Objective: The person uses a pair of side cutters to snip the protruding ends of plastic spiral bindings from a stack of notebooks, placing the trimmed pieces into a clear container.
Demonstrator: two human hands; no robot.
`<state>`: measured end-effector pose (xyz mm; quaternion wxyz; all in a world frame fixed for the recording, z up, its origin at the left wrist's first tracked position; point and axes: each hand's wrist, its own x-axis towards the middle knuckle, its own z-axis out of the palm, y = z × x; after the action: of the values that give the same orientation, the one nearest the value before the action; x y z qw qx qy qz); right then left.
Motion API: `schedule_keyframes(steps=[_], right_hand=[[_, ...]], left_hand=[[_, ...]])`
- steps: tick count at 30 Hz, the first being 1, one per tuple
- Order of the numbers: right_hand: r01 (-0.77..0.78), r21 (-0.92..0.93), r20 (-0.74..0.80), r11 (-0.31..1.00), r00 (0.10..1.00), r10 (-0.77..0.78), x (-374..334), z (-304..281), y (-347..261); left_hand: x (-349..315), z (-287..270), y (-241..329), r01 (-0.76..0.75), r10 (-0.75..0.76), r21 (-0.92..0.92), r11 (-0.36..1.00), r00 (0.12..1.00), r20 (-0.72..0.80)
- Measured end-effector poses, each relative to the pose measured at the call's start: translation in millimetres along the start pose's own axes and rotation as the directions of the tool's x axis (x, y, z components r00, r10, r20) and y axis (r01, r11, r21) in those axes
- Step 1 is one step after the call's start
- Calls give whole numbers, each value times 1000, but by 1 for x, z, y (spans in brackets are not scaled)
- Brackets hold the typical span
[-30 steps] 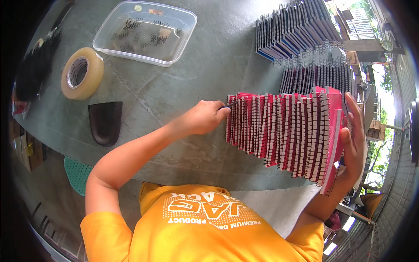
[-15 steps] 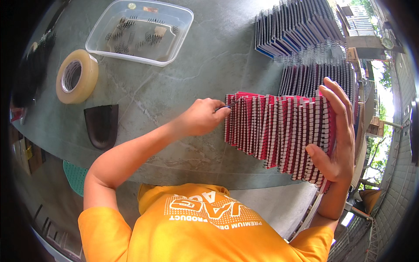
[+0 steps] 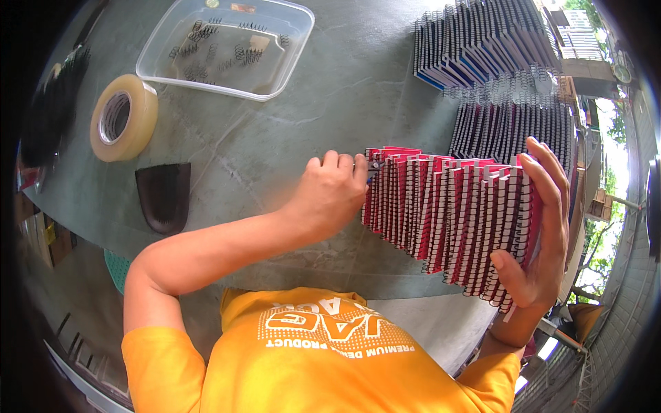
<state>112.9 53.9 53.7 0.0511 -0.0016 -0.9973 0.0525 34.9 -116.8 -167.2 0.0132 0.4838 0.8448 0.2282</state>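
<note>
A leaning row of red spiral notebooks (image 3: 447, 213) stands on the table in front of me, coils facing me. My left hand (image 3: 332, 189) is at the row's left end, fingers closed on a small blue-handled metal tool (image 3: 374, 172) that looks like pliers. Most of that tool is hidden by the fingers; its tip is at the end notebook's coil. At the other end, my right hand (image 3: 540, 234) braces the row, palm against the last notebook. Its thumb lies over the coils and its fingers extend along the far side.
Behind the row stand dark-coiled notebooks (image 3: 509, 134) and blue-edged spiral notebooks (image 3: 482, 48). A clear plastic tub (image 3: 227, 86) with loose coil pieces is at the far left. Nearer are a roll of clear tape (image 3: 141, 120) and a black curved piece (image 3: 163, 199) on the table (image 3: 275, 138).
My left hand has turned, its knuckles now raised beside the row's end, with the tool's metal part showing at the coil. My right hand stays on the row. The whole view has shifted slightly.
</note>
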Motion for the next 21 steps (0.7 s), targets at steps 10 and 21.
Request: schedule_keyframes(steps=[10, 21], right_hand=[[-23, 4, 44, 1000, 999, 23, 3, -1, -7], [-35, 32, 82, 999, 996, 32, 1, -3, -2]], left_hand=[[-3, 6, 9, -95, 120, 363, 927, 992, -46], [3, -19, -55, 179, -145, -106, 978, 952, 269]])
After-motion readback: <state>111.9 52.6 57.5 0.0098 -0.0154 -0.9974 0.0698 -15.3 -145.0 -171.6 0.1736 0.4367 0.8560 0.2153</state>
